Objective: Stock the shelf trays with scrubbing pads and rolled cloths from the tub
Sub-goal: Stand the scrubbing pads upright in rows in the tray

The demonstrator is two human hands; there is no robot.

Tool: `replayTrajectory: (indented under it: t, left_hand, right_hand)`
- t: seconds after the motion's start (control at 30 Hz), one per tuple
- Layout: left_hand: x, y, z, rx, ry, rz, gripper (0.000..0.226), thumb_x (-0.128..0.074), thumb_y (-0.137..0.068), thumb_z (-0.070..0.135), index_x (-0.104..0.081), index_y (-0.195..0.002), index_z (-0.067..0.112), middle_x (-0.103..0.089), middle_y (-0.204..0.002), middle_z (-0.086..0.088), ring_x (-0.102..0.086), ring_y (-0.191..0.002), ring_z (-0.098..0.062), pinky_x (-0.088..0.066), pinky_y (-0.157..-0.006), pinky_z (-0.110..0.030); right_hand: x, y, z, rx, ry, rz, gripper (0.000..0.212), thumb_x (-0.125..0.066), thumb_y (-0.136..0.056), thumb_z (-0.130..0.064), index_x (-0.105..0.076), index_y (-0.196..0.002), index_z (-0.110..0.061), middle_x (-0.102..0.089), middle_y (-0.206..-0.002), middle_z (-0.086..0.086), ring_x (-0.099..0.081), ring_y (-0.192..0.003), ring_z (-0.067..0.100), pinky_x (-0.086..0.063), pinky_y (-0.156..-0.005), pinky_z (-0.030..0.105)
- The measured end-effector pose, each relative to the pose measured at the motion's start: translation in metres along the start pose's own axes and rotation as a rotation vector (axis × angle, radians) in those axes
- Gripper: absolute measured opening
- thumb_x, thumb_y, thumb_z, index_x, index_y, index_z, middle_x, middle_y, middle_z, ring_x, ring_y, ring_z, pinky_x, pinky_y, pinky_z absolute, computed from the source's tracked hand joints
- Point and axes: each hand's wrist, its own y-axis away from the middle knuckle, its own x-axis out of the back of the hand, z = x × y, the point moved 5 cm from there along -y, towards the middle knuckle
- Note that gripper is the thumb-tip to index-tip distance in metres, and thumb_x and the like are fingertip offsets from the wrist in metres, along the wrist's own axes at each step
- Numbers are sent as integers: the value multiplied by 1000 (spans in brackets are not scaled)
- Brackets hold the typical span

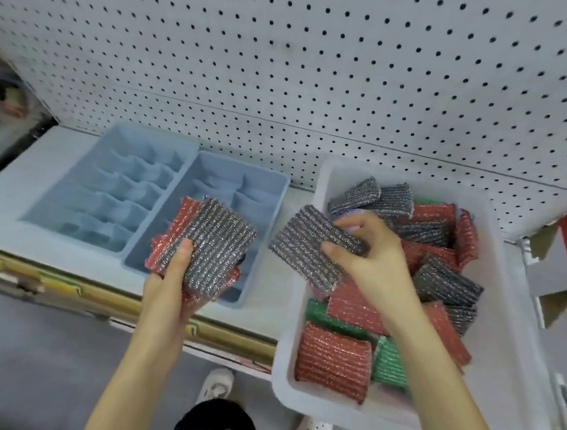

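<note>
Pegboard back panel (322, 64): white, perforated, standing behind the whole shelf.

Shelf (19, 198): pale surface with a yellow strip (97, 294) along its front edge. It carries two trays on the left and a tub on the right.

Tub (516, 355): white plastic, rectangular, with its near end overhanging the shelf front. It holds a loose heap of glittery scrubbing pads, including a red pad (331, 359) and a green pad (389, 364) at the near end and a dark grey pad (447, 280) further back.

Left tray (83, 176) and right tray (241, 166): both blue and divided into compartments, set side by side and touching. The visible compartments hold nothing.

Left hand (169, 283): it grips a stack of pads from beneath, with the thumb pressed on the top one. A grey pad (211, 242) lies uppermost and red pads (170, 236) show below it. The stack is held over the near end of the right tray.

Right hand (374, 257): it pinches a single grey pad (306, 247) between the thumb and curled fingers. The pad is held tilted above the tub's left rim, just beside the left hand's stack but apart from it.

Floor level: two white shoes (216, 384) are visible below the shelf edge.
</note>
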Motion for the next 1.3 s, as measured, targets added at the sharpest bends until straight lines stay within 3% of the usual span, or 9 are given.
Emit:
replayTrajectory:
  t: [0.1, 0.23, 0.37, 0.53, 0.77, 0.87, 1.1, 1.2, 1.3]
  left_hand:
    - [22, -38, 31, -91, -46, 105, 28, -60, -89, 37, -59, -114, 24, -71, -107, 0, -67, -96, -17, -52, -77, -34]
    - [77, -95, 72, -205, -218, 123, 39, -59, -88, 42, -54, -118, 18, -65, -102, 7, -63, -92, -10, -49, -82, -28]
    - [132, -151, 107, -208, -258, 81, 54, -56, -82, 50, -50, -126, 19, -64, -111, 0, -62, -96, -15, -48, -81, -30]
    - [145, -193, 108, -67, -247, -57, 52, -56, -77, 54, -49, -122, 29, -64, -112, 3, -63, -97, -13, -47, -71, -23]
    - [137, -213, 107, -4, -238, -93, 35, -55, -91, 41, -51, -122, 27, -65, -111, 6, -62, -97, -6, -49, -59, -10]
    - [144, -214, 106, 17, -215, -77, 33, -56, -87, 43, -54, -117, 31, -65, -112, 6, -63, -100, -10, -49, -64, -16]
    - [158, -216, 103, 47, -182, -23, 11, -53, -91, 35, -56, -102, 33, -66, -104, 9, -63, -94, -9, -49, -67, -26]
    - [158, -216, 101, 64, -174, -16, 15, -55, -89, 37, -58, -102, 32, -67, -106, 6, -64, -96, -13, -51, -70, -29]
    - [147, -214, 97, 68, -189, -87, 46, -57, -76, 48, -57, -118, 29, -68, -111, 5, -65, -100, -13, -51, -76, -29]
  right_hand:
    - [-40, -14, -7, -21, -39, 36, 21, -74, -78, -10, -58, -88, -20, -63, -92, -6, -56, -81, -15, -37, -65, 2]
    - [-104, -50, -21, 7, 6, 16, 38, -70, -79, 0, -53, -96, -29, -62, -89, 3, -60, -80, 12, -47, -71, 23]
    - [-161, -104, -47, 71, 70, 86, 31, -68, -82, 0, -60, -104, -19, -63, -90, -6, -59, -81, 4, -45, -74, 11]
    - [-203, -158, -41, 57, 400, 143, 25, -68, -84, -13, -67, -108, -19, -72, -103, -1, -66, -96, 16, -52, -86, 34]
    - [-239, -198, -28, 188, 933, 92, 28, -61, -89, -17, -65, -115, -26, -68, -110, 2, -57, -103, 27, -48, -80, 37]
    - [-252, -212, -11, 223, 1065, 28, 29, -58, -90, -15, -64, -117, -23, -64, -113, 2, -56, -103, 27, -47, -81, 37]
    - [-259, -228, 4, 314, 940, 109, 22, -74, -71, 2, -74, -90, -9, -60, -87, 12, -56, -81, 34, -51, -61, 36]
    - [-260, -233, 9, 283, 915, 69, 26, -68, -80, -1, -70, -104, -9, -55, -97, 14, -56, -86, 33, -50, -62, 38]
    - [-248, -228, 6, 160, 702, 133, 32, -62, -88, -8, -61, -120, -13, -52, -110, 9, -61, -83, 24, -53, -73, 40]
